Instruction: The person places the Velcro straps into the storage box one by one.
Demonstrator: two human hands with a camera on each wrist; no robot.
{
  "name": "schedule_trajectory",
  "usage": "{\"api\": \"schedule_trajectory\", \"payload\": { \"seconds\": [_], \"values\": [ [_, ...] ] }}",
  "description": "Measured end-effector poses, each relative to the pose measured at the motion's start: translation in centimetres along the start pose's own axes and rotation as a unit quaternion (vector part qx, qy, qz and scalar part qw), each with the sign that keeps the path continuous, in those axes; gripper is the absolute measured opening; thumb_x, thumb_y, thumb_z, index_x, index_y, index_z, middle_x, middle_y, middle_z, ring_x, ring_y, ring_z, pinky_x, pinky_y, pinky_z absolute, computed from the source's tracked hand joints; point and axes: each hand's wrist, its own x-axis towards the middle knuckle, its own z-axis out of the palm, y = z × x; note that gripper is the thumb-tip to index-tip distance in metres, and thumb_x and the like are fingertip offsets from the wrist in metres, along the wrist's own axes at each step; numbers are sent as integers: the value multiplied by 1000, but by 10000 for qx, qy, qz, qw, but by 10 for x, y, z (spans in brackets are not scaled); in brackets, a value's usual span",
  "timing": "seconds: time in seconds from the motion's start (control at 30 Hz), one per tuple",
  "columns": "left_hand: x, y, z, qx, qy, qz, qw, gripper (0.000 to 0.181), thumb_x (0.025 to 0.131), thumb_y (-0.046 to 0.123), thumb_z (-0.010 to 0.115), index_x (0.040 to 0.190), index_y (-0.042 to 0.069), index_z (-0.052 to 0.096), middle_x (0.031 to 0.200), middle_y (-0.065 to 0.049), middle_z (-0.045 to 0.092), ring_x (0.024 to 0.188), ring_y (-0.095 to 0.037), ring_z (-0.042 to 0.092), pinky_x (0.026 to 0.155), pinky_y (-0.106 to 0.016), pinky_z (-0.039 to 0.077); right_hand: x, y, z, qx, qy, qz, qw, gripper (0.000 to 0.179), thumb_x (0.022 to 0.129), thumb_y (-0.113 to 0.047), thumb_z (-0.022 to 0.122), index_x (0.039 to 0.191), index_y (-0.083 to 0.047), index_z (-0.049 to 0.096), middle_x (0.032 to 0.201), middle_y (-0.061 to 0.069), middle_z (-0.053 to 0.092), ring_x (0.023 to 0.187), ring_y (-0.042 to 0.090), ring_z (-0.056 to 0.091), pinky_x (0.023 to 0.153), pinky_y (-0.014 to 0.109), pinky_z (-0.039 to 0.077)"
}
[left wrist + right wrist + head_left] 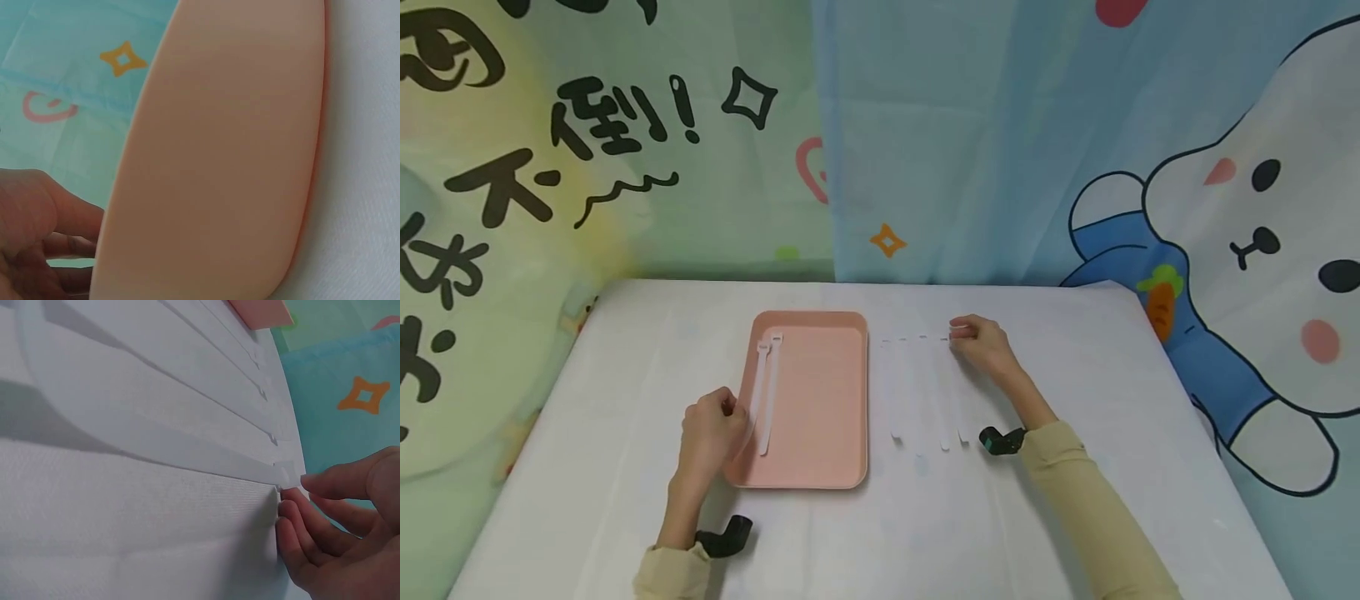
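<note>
A pink rectangular tray (820, 400) lies on the white table, with two thin white straps (774, 392) inside along its left side. Bent over the tray's left rim is my left hand (711, 429), beside the leftmost strap's lower part. In the left wrist view the tray's outer wall (219, 150) hides the fingertips, so I cannot tell what they hold. To the tray's right, my right hand (981, 342) pinches the far end of the rightmost white strap (187, 453) between thumb and fingers. Close up, this strap curves toward the camera.
Several more white straps (917, 392) lie roughly parallel on the white table (1075, 375) between the tray and my right hand, some with bent near ends. A printed curtain (940, 150) hangs behind the table. Black wrist devices (726, 537) sit on both forearms.
</note>
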Motion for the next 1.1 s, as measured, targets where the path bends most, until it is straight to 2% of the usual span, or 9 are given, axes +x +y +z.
{"api": "schedule_trajectory", "payload": {
  "seconds": [0.2, 0.37, 0.53, 0.6, 0.7, 0.83, 0.97, 1.1],
  "values": [
    [-1, -2, -1, -59, -95, -68, 9999, 13, 89, 2, 54, 75, 3, 55, 62, -3, 46, 56, -17, 42, 48, -29, 30, -1, 1, 5, 45, 15, -6, 10000, 38, 98, -10, 59, 134, 2, 62, 129, 24, 65, 120, 38, 61, 101, 48, 49],
    [-1, -3, 0, -34, -15, -56, 10000, 13, 89, 3, 55, 76, 3, 55, 61, -3, 46, 56, -17, 42, 49, -29, 30, 0, 0, 9, -65, 268, -132, 9995, 26, 100, -12, 63, 122, 0, 72, 126, 22, 68, 121, 37, 61, 103, 49, 48],
    [-2, -4, 1, -59, -83, -222, 9997, 13, 91, 4, 56, 78, 3, 56, 62, -4, 47, 56, -17, 43, 49, -29, 31, -1, 0, 11, -110, 433, -259, 9987, 24, 101, -15, 64, 117, -1, 74, 125, 21, 70, 123, 37, 60, 104, 50, 47],
    [-2, -4, 2, -38, -82, -262, 9996, 12, 91, 4, 56, 79, 3, 56, 62, -3, 47, 56, -17, 43, 49, -29, 31, -1, 0, 12, -43, 517, -303, 9982, 24, 101, -15, 64, 117, -1, 74, 122, 21, 71, 117, 35, 64, 100, 47, 50],
    [0, -3, 4, 19, -21, -245, 9997, 12, 91, 5, 57, 80, 3, 57, 61, -3, 48, 56, -17, 43, 49, -29, 31, -1, 1, 11, 229, 595, -327, 9974, 24, 101, -15, 64, 118, 0, 73, 115, 22, 72, 99, 29, 70, 86, 37, 57],
    [1, -1, 3, 79, -20, -288, 9996, 10, 92, 7, 57, 84, 1, 60, 64, -6, 54, 56, -19, 47, 48, -30, 34, -2, -1, 10, 644, 523, -340, 9960, 24, 100, -13, 65, 119, 2, 71, 106, 23, 73, 76, 18, 70, 69, 26, 58],
    [0, 0, 2, 165, -55, -325, 9993, 15, 94, 8, 58, 98, -4, 66, 76, -15, 67, 60, -23, 57, 50, -31, 41, -4, -4, 7, 795, 474, -308, 9952, 25, 101, -11, 63, 121, 3, 70, 108, 24, 72, 74, 15, 68, 67, 25, 58],
    [0, 0, 0, 199, -74, -284, 9994, 23, 94, 9, 58, 110, -6, 68, 85, -20, 72, 65, -28, 64, 53, -34, 46, -6, -6, 2, 903, 537, -179, 9943, 26, 101, -11, 62, 122, 2, 69, 110, 23, 71, 77, 17, 67, 68, 27, 59]
  ]
}}
